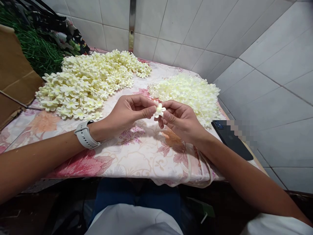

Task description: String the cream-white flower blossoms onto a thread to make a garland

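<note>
A single small artificial flower (159,111), white with a pale yellow centre, is pinched between both hands above the table. My left hand (133,109) grips its left edge with thumb and forefinger. On the other side, my right hand (179,118) holds its right edge between thumb and fingers. Behind my left hand lies a large heap of cream-yellow flowers (90,80). A second pile, of paler white flower pieces (188,93), sits just beyond my right hand. Whatever lies behind the held flower is hidden.
A floral tablecloth (137,163) covers the table, its front edge close to my lap. At the right edge rests a dark phone (232,140). A cardboard box (17,71), green artificial grass (39,49) and a flowered bag (66,36) crowd the left. Tiled walls (181,26) border the back and right.
</note>
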`<move>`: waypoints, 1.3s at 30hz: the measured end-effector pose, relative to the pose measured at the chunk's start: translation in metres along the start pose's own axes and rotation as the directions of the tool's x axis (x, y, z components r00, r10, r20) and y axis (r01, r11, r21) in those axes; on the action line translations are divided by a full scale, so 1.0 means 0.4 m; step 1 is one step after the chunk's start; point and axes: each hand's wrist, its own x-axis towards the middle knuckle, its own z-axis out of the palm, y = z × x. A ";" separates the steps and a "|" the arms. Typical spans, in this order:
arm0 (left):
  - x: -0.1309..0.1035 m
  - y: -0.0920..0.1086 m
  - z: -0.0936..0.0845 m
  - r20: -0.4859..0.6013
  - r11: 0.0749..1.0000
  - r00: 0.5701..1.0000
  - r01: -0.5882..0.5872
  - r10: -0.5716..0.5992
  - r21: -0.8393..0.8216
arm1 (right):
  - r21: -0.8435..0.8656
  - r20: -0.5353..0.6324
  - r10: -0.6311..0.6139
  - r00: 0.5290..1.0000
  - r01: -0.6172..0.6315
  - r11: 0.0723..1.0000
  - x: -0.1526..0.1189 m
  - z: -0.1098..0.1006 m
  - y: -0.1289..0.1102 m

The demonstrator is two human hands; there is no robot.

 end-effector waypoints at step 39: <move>0.025 -0.008 -0.012 -0.296 0.991 0.952 -0.044 0.080 0.124 | -0.246 -0.082 0.106 0.991 -0.123 0.962 0.000 0.014 0.006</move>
